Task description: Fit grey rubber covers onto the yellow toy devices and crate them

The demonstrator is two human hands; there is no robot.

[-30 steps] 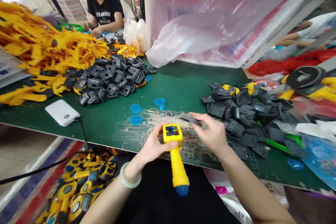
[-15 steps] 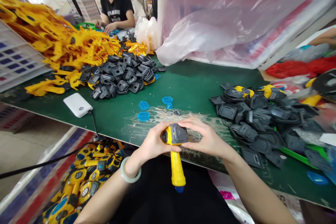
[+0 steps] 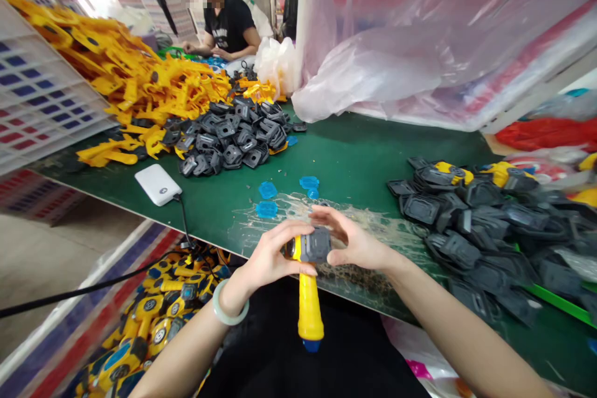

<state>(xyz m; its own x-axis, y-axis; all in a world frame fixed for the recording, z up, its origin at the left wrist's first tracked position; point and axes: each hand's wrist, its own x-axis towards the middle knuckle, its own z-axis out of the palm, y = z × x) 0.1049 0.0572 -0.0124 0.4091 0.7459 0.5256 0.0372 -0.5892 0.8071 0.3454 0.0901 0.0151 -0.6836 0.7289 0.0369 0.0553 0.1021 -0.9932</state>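
Note:
My left hand (image 3: 269, 256) grips the head of a yellow toy with a long handle (image 3: 308, 305) and a blue tip, held over the near edge of the green table (image 3: 359, 161). A dark grey cover piece (image 3: 318, 244) sits on the toy's head. My right hand (image 3: 353, 242) presses that cover from the right, thumb below and fingers curled over it. A pale bangle is on my left wrist.
Dark grey covers are heaped at the right (image 3: 471, 224) and at the back left (image 3: 233, 137), beside a big pile of yellow parts (image 3: 125, 87). Blue lenses (image 3: 268, 189) and a white power bank (image 3: 158, 185) lie on the table. Finished toys (image 3: 153, 317) fill a bin below. Another person (image 3: 228, 25) works at the far end.
A second ago my right hand held the grey cover apart from the open yellow head. It has since been set on the head, and both hands now close round it.

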